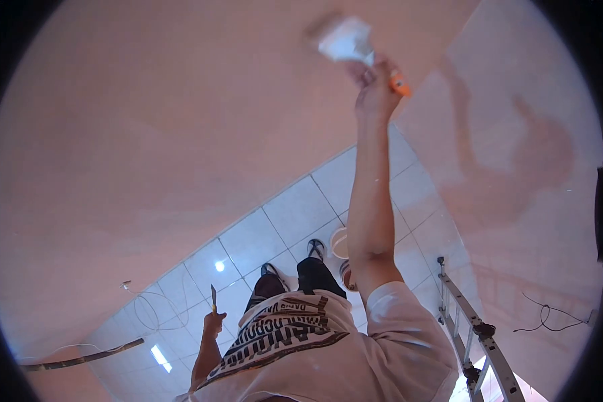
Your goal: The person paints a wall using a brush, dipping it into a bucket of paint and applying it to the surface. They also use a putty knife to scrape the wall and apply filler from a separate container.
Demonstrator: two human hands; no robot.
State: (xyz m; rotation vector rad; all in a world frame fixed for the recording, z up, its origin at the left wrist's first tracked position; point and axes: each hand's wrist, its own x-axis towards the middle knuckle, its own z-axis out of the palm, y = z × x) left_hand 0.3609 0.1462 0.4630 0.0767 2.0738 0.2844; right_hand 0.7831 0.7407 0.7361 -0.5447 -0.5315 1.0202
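Observation:
My right hand (376,84) reaches up the pinkish wall, closed around the orange handle of a broad putty knife (347,41). Its wide pale blade is against or very close to the wall, slightly blurred; contact is hard to make out. Low on the left, my left hand (212,323) grips a narrower putty knife (214,297), blade pointing up, away from the wall. The wall (181,120) fills the upper left and meets a second wall (509,107) in a corner at right.
An aluminium ladder (463,305) stands close on my right. A bucket (339,244) sits on the tiled floor (254,238) by my feet. Loose wires (155,309) hang at left, more wire (547,315) at right. A dark strip (90,357) lies lower left.

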